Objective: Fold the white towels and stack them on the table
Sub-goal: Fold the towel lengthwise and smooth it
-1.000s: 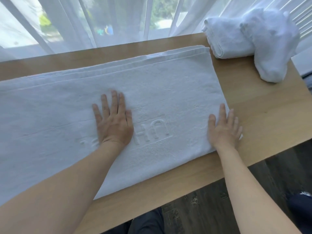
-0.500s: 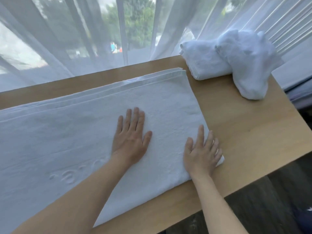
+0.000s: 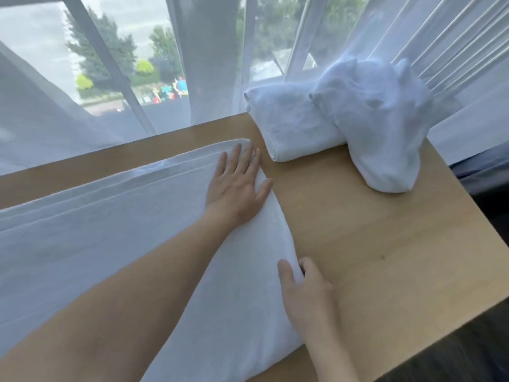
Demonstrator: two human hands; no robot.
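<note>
A large white towel [image 3: 115, 232], folded lengthwise, lies flat across the left of the wooden table [image 3: 385, 244]. My left hand [image 3: 237, 186] rests flat, fingers straight, on the towel's far right corner. My right hand [image 3: 305, 290] pinches the towel's right edge near the front, thumb on top and fingers curled under the cloth. At the table's back right lies a folded white towel [image 3: 292, 125], and a crumpled white towel [image 3: 385, 125] leans against it on the right.
Sheer white curtains [image 3: 214, 59] hang along the table's far edge before a window. Bare wood lies right of the flat towel, up to the table's right edge [image 3: 468, 205]. Dark floor shows at the lower right.
My left hand slid across the towel to its far right corner. My right hand went from lying flat on the edge to pinching it. The view turned right and closer.
</note>
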